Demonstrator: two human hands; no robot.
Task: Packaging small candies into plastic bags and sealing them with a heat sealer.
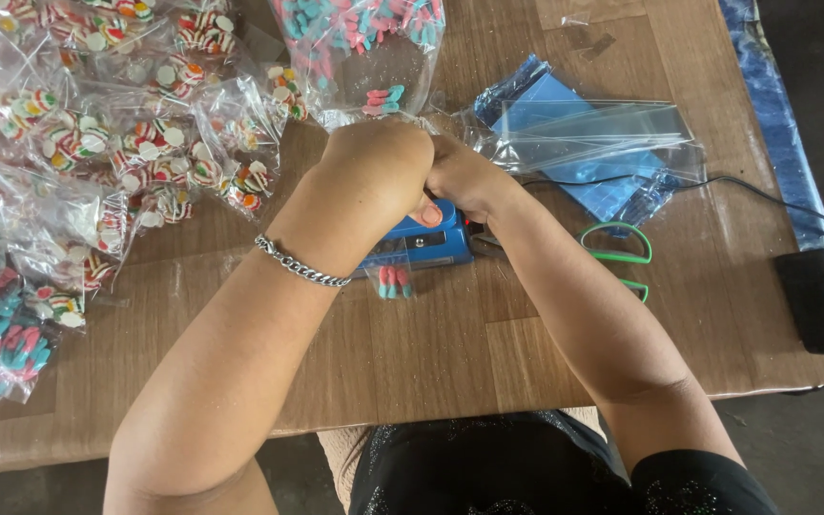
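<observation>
The wooden table [450, 343] is lying under my arms, and a dark floor is showing past its right edge. I am pressing both hands together over a small blue sealing device [428, 243] in the middle of the table. My left hand [374, 176] is lying on top, with a metal chain bracelet [299, 265] at the wrist, and my right hand [464, 176] is touching it from the right side. The fingers of both hands are curling closed, but I cannot tell exactly what they are clamping, because the left hand is covering the place where they meet. A small clear bag with pink and turquoise candies [393, 280] is hanging out just below the device, directly under my left hand; its upper end is going under the device and my fingers, so the end is hidden. Beside my right hand, clear empty bags on a blue sheet [593, 143] are lying, and green-handled scissors [617, 246] are partly disappearing behind my right forearm. A black adapter [817, 298] with its cable is resting near the right edge. On the left, many filled bags of round striped candies [135, 124] are piling up, and the picture is cutting off some of them.
</observation>
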